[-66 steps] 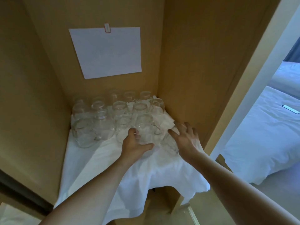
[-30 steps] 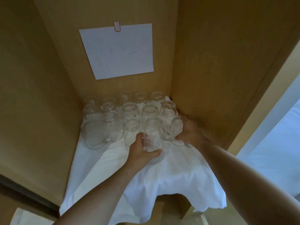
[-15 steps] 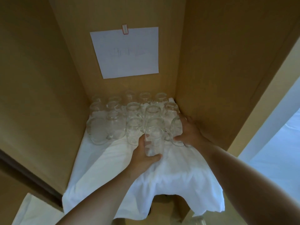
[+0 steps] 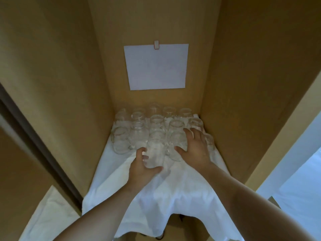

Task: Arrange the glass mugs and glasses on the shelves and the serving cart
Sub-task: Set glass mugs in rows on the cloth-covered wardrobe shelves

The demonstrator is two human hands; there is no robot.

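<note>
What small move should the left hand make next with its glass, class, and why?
Probably slide the front glass back into line: the left hand grips it ahead of the rows on the cloth, while the right hand hovers open over its neighbours.

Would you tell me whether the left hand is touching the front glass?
Touching: the head view shows the left hand with thumb and fingers curled round the front glass.

We reach both bare forearms forward. Our left hand (image 4: 141, 168) curls thumb and fingers round a glass (image 4: 155, 156), while our right hand (image 4: 195, 150) lies spread, fingers straight, palm down, just beside it.
</note>
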